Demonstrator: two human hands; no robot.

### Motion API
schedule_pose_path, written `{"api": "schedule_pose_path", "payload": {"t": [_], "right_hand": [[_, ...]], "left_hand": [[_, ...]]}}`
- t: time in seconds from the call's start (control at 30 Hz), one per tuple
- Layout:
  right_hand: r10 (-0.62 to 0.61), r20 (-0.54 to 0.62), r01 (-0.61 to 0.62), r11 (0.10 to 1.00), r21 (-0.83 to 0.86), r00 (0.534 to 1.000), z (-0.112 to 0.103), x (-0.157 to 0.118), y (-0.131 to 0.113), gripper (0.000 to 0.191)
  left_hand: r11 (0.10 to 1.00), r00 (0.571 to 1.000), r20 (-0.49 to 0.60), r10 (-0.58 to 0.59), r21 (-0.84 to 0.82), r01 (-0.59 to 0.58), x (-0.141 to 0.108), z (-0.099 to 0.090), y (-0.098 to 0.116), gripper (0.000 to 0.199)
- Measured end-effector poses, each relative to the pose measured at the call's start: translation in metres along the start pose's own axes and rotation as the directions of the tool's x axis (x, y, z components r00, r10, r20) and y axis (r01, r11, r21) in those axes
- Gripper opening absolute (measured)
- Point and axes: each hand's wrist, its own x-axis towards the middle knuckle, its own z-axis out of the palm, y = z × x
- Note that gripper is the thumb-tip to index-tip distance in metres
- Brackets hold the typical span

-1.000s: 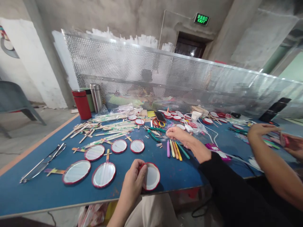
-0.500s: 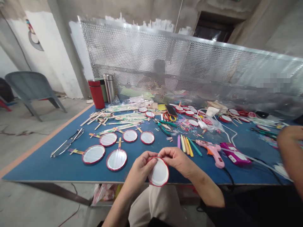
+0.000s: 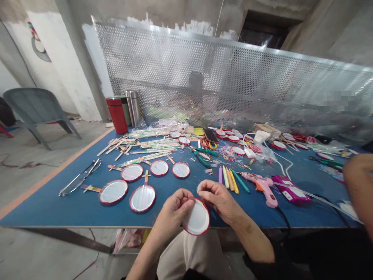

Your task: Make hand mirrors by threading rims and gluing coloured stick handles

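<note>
Disc (image 3: 197,217), white-faced and red-rimmed, is at the near edge of the counter (image 3: 70,212), tilted upward in front of the person's knees. Taking the disc as the clock's centre, with twelve pointing away from the person, the left hand (image 3: 176,209) grasps its rim at ten o'clock, thumb over the face. The right hand (image 3: 218,199) is just beyond the rim at one o'clock, fingertips drawn together; whether they pinch some small pale scrap cannot be told.

The disc looks light, thin and stiff, likely slippery across its smooth face, so the rim seems the surer hold, pinched from opposite sides at nine and three.

Similar discs with short handles (image 3: 142,198) lie between nine and nearly twelve o'clock. Coloured sticks (image 3: 229,179) lie toward one, and a pink glue gun (image 3: 264,186) toward two.
</note>
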Motion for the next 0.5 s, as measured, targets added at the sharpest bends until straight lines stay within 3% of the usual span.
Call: {"api": "schedule_pose_path", "payload": {"t": [0.13, 0.3, 0.4, 0.5], "right_hand": [[-0.029, 0.06, 0.031, 0.999, -0.025, 0.998, -0.0008, -0.0004, -0.0033, 0.017], [-0.036, 0.13, 0.05, 0.993, -0.107, 0.991, -0.006, 0.0014, -0.005, 0.016], [0.011, 0.171, 0.004, 0.996, -0.088, 0.985, -0.0069, 0.0018, -0.0035, 0.019], [0.02, 0.161, -0.008, 0.997, -0.078, 0.987, -0.0025, 0.001, -0.0005, 0.023]], "left_hand": [[0.997, 0.996, 0.084, -0.02, -0.068, 0.025, 0.0018, -0.0013, 0.0017, 0.042], [0.999, 0.999, 0.032, -0.019, -0.029, 0.02, 0.0046, -0.0009, 0.0016, 0.041], [0.999, 0.998, 0.049, -0.032, 0.01, 0.031, 0.0045, -0.001, 0.0019, 0.04], [0.998, 1.0, -0.015, -0.019, 0.059, 0.019, 0.0047, -0.0014, 0.0017, 0.033]]}}
